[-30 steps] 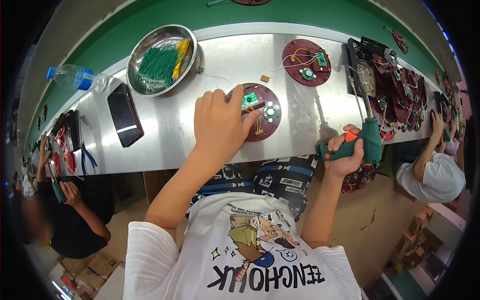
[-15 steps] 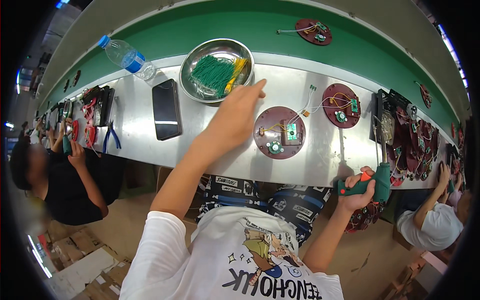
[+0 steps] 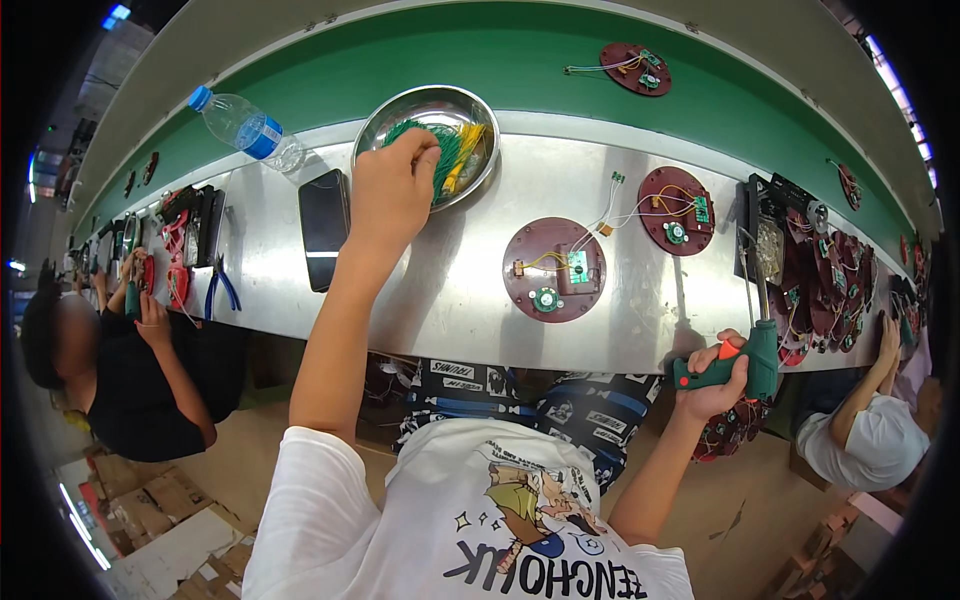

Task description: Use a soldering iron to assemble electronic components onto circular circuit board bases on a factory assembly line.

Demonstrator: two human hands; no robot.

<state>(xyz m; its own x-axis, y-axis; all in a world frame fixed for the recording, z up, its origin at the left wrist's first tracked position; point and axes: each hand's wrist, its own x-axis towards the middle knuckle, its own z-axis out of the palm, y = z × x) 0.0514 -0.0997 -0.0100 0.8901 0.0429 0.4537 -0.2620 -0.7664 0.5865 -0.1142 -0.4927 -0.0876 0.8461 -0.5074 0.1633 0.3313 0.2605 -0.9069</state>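
Observation:
My left hand (image 3: 395,192) reaches over the steel bowl (image 3: 440,100), its fingertips pinched together above the cut wires. Whether anything is between those fingers is hidden. Inside the bowl lie green wires (image 3: 446,148) and a smaller bunch of yellow wires (image 3: 467,150). My right hand (image 3: 716,388) is wrapped round the handle of a green soldering gun (image 3: 764,362) with a red trigger, its metal tip pointing up past the table's front edge. Between my hands lies a round maroon disc (image 3: 525,290) with small circuit boards, joined by white wires to a second maroon disc (image 3: 660,205).
Left of the bowl are a black phone (image 3: 322,225) and a water bottle (image 3: 250,130). Blue-handled pliers (image 3: 222,288) lie farther left. Stacked maroon discs (image 3: 835,285) crowd the right side; another disc (image 3: 637,70) sits on the green strip behind. Co-workers sit on both sides.
My left hand has moved left from the bowl's right edge to over the wires, and its fingers have curled into a pinch. My right hand stays on the soldering gun.

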